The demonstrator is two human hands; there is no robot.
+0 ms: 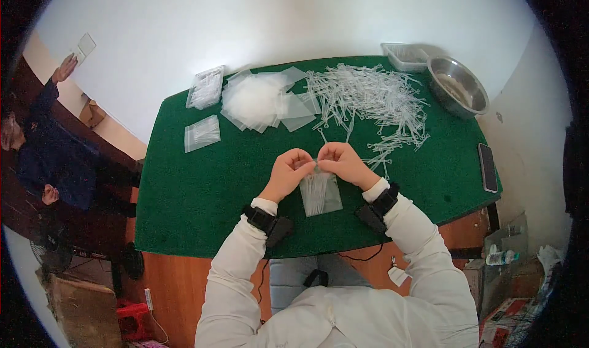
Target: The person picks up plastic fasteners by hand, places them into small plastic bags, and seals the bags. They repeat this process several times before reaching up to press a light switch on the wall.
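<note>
My left hand (289,171) and my right hand (345,164) meet near the middle of the table's front part. Fingers and thumbs of both pinch the top edge of a small clear plastic bag (332,195). Inside the bag lies a bundle of thin clear plastic sticks (315,190). Just beyond my right hand spreads a big loose heap of clear plastic sticks with looped ends (368,96). A pile of flat clear bags (257,101) lies beyond my left hand. Left of that pile is a filled bag of sticks (202,133).
On the green tabletop (196,207), a clear tray of white pieces (206,87) stands back left. A clear plastic tray (405,56) and a metal bowl (457,87) stand back right. A phone (487,168) lies at the right edge. Another person (55,145) stands at the left, touching a wall switch.
</note>
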